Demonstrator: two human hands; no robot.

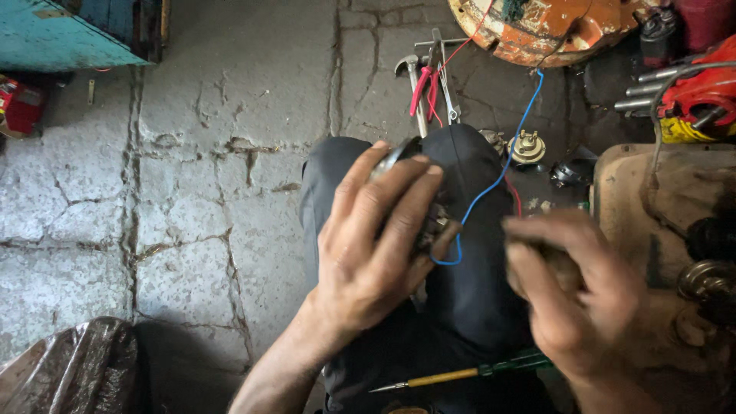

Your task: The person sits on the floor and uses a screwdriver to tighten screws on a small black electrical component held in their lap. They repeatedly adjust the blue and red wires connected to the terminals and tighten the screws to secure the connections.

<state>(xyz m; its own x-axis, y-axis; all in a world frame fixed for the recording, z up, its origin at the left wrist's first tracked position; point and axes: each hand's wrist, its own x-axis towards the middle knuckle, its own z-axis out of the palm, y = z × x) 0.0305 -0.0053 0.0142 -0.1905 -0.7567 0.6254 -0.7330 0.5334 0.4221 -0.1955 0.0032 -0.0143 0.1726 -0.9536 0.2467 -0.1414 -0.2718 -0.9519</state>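
Observation:
My left hand (376, 238) is closed around a round dark metal part (399, 157) resting on my knee, which is covered in dark trousers (468, 307). A blue wire (498, 172) runs from that part up toward the top right, with a thin red wire beside it. My right hand (583, 291) hovers blurred just to the right, fingers curled toward the wire's lower end; whether it holds anything is unclear. A screwdriver (460, 375) with a yellow and green handle lies across my lap below both hands.
Cracked stone floor (192, 199) fills the left. Red-handled pliers and a hammer (425, 84) lie ahead of my knee. An orange round housing (544, 27) sits at top right, red machinery (701, 92) and a greasy tan surface (644, 192) at right, a small brass-coloured part (527, 146) nearby.

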